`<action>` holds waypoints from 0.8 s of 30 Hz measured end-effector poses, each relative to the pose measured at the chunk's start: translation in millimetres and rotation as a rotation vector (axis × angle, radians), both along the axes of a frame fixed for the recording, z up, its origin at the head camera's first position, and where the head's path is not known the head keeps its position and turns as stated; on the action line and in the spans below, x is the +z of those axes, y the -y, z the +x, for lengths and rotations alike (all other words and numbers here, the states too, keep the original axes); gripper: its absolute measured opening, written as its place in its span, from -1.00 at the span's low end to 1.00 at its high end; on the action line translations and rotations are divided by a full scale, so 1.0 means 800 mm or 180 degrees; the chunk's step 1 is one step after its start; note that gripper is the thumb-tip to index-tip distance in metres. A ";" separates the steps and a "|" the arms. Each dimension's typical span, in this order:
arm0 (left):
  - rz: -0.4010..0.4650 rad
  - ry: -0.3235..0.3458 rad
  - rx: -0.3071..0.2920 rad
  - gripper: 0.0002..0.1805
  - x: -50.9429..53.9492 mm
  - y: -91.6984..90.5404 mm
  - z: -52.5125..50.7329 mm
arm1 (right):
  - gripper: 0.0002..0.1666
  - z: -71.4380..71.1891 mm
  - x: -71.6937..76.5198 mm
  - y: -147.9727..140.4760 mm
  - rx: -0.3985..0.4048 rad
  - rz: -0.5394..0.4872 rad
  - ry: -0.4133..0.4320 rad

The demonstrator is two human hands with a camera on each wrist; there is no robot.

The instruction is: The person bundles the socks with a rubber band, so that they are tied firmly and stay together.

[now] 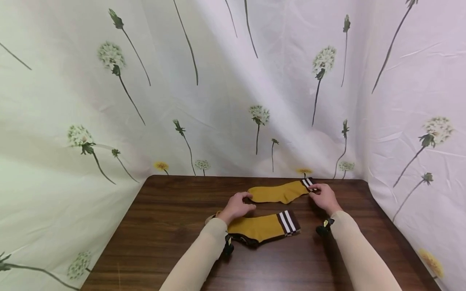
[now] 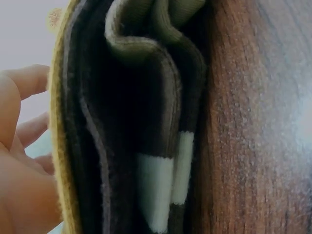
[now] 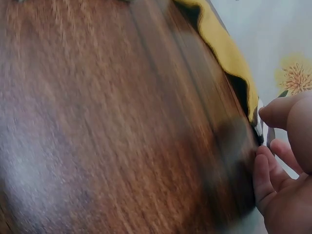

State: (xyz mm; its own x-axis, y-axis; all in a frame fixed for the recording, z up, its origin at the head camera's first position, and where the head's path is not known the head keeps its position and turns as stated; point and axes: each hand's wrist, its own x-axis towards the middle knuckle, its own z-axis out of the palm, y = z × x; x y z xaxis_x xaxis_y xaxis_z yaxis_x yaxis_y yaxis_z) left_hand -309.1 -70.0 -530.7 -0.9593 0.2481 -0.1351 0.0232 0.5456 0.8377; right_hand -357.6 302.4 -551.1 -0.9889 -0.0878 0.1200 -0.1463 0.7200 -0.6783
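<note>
At the tabletop's [image 1: 164,230] back edge, a mustard crew sock [image 1: 276,193] lies lengthwise between two hands.
Head view: the left hand's [image 1: 238,207] fingers, loosely spread, meet its toe; the right hand [image 1: 325,198] pinches its striped cuff. Left wrist: the nearer sock [image 2: 156,185] shows slack layers. Right wrist: the fabric ripples, so probably light, limp, unbreakable; best held by cuff and toe.

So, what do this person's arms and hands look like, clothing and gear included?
Both arms wear plain, long cream sleeves, left and right, reaching about to the wrist. A small black device with a yellowish patch sits at each wrist, left and right. The left hand and right hand are bare, without gloves.
</note>
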 end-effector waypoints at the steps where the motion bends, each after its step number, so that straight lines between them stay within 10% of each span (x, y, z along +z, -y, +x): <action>1: -0.0008 -0.0006 -0.0004 -0.48 -0.001 -0.001 0.000 | -0.66 0.000 -0.001 -0.001 0.0009 0.0009 0.0002; 24: 0.0166 0.0164 -0.0016 -0.39 -0.007 -0.001 -0.004 | -0.51 -0.012 -0.006 0.003 0.0084 0.0514 -0.0043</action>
State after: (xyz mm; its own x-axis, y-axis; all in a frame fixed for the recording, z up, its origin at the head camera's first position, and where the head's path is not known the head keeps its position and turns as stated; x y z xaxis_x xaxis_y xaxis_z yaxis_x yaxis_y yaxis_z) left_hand -312.0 -69.6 -536.2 -0.9501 0.2608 -0.1710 -0.0181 0.5012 0.8652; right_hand -367.1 300.4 -555.9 -0.9844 -0.1329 0.1155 -0.1748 0.8154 -0.5518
